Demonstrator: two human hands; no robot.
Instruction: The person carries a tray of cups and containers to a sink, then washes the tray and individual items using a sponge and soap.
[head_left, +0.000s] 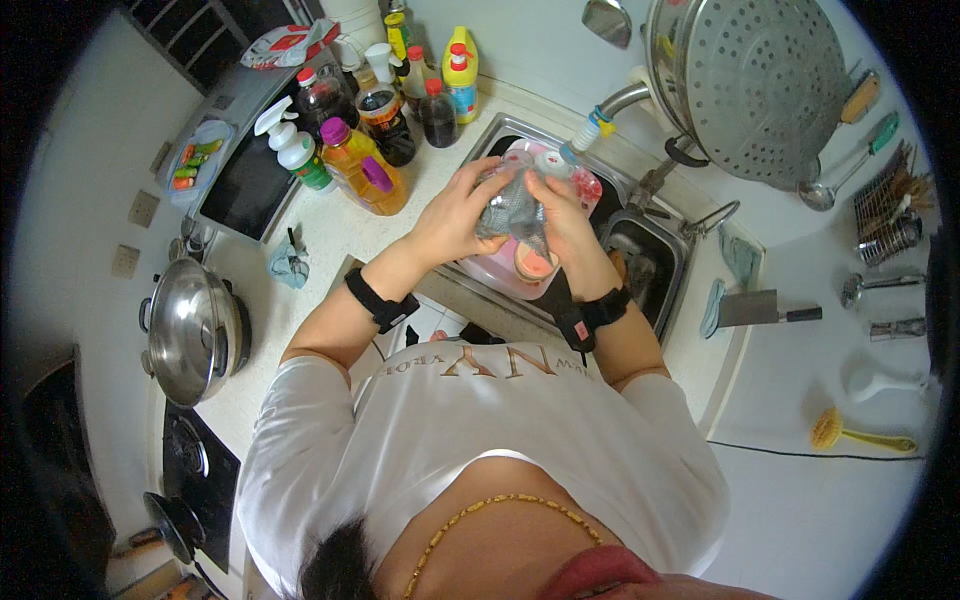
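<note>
My left hand (459, 210) and my right hand (566, 225) grip a grey mesh cloth (514, 208) from both sides. Something clear and shiny shows at the cloth, but its shape is mostly hidden by my fingers. Both hands are above a pink plastic basin (491, 271) in the larger bowl of a steel double sink (504, 124). Below the cloth, a round container with an orange-pink top (534, 262) is in the basin. A round white item with a red mark (551, 161) shows behind my hands. The faucet's flexible nozzle (581, 141) is just beyond them.
Bottles, including an oil jug (367, 176), crowd the counter to the left. Farther left are a microwave (247, 176), a steel wok (187, 330) and a gas stove (199, 450). A perforated steamer (765, 82) and a cleaver (750, 307) are at the right wall.
</note>
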